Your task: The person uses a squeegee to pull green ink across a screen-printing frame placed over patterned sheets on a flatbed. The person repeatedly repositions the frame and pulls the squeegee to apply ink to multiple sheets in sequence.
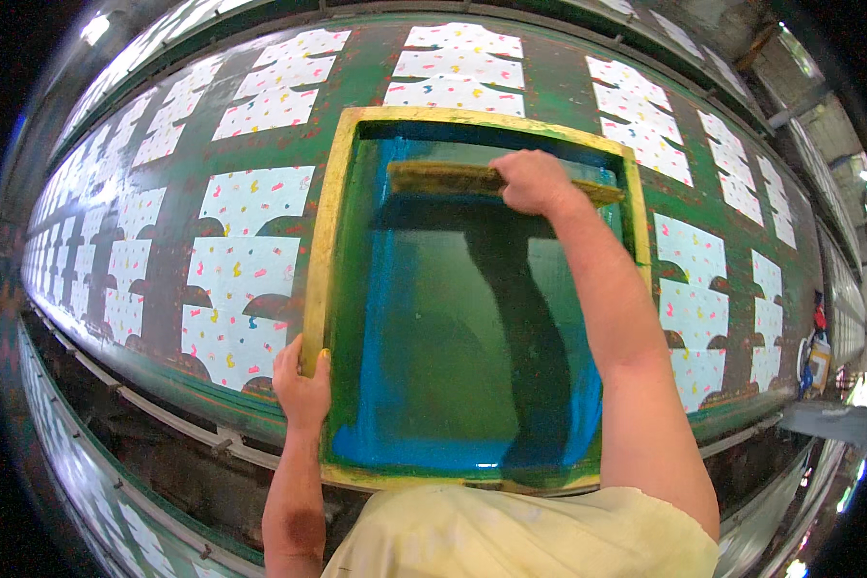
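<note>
A yellow-framed printing screen [349, 193] lies on the long green table, its green mesh streaked with bright blue along the sides and near edge. My right hand [535, 181] grips a wooden squeegee [433, 176] that spans the far part of the screen, casting a dark shadow with my arm. My left hand [302, 380] is closed on the left side of the frame, low down.
Rows of white cut pieces [241, 270] with small colored motifs lie on the green table [352, 67] around the screen. Metal rails [164, 405] run along the near edge. More tables line both sides, and some objects [816, 361] stand at the right end.
</note>
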`<state>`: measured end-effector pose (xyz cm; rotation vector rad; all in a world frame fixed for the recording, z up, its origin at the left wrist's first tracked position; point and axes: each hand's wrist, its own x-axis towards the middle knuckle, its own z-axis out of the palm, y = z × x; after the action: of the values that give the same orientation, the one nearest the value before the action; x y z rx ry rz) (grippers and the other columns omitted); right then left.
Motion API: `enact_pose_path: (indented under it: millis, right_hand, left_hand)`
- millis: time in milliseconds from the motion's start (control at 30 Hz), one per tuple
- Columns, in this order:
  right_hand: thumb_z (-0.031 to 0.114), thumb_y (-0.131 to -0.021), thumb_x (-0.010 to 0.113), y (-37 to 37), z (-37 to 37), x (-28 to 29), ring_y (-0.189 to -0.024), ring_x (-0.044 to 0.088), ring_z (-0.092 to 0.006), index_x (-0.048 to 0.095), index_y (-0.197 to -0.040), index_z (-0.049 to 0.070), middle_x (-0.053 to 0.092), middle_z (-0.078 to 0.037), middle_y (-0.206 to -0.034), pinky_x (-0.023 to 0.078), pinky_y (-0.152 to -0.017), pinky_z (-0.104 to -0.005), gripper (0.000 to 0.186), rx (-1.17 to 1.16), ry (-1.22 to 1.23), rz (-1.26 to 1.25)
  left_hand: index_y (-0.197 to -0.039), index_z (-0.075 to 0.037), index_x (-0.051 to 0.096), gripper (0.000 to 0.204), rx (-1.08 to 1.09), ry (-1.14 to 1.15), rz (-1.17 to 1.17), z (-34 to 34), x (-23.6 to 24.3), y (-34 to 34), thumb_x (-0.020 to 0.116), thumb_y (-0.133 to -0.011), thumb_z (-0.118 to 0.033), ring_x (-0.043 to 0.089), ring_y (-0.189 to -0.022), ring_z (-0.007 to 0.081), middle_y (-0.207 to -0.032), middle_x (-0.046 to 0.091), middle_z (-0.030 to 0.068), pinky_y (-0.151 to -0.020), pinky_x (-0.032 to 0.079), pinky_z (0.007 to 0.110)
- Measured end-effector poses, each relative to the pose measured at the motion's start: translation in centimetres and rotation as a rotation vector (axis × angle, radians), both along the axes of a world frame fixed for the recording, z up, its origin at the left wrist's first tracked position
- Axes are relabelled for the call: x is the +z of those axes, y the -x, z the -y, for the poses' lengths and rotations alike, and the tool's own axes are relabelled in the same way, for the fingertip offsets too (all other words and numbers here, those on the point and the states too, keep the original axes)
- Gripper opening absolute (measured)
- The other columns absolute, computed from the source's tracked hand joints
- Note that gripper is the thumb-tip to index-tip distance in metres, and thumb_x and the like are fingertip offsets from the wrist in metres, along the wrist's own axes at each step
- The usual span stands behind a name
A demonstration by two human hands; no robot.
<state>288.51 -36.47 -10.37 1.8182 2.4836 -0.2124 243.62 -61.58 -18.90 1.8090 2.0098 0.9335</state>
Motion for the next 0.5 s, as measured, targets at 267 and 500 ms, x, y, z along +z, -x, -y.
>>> enact_pose_path:
  millis: [267,500]
  right_hand:
    - [0.015,-0.085,0.070,5.3,15.6,-0.3,-0.107,0.078,-0.0406,0.081,-0.107,0.013,0.082,-0.018,-0.109,0.064,-0.091,-0.0556,0.025,0.030,0.023,-0.014]
    - [0.009,-0.084,0.071,10.4,30.4,0.4,-0.109,0.076,-0.0400,0.081,-0.116,0.015,0.079,-0.014,-0.111,0.062,-0.091,-0.0548,0.034,-0.039,0.099,-0.090]
  left_hand:
    - [-0.133,0.002,0.071,0.048,-0.038,-0.047,0.022,-0.1,-0.6,0.7,0.086,-0.091,-0.015,0.068,-0.118,0.0414,-0.123,0.075,0.0206,-0.104,0.054,0.052]
    - [-0.150,0.001,0.059,0.062,-0.110,-0.128,-0.070,0.1,-0.8,0.8,0.080,-0.095,-0.018,0.063,-0.129,0.0478,-0.137,0.067,0.0256,-0.109,0.053,0.058]
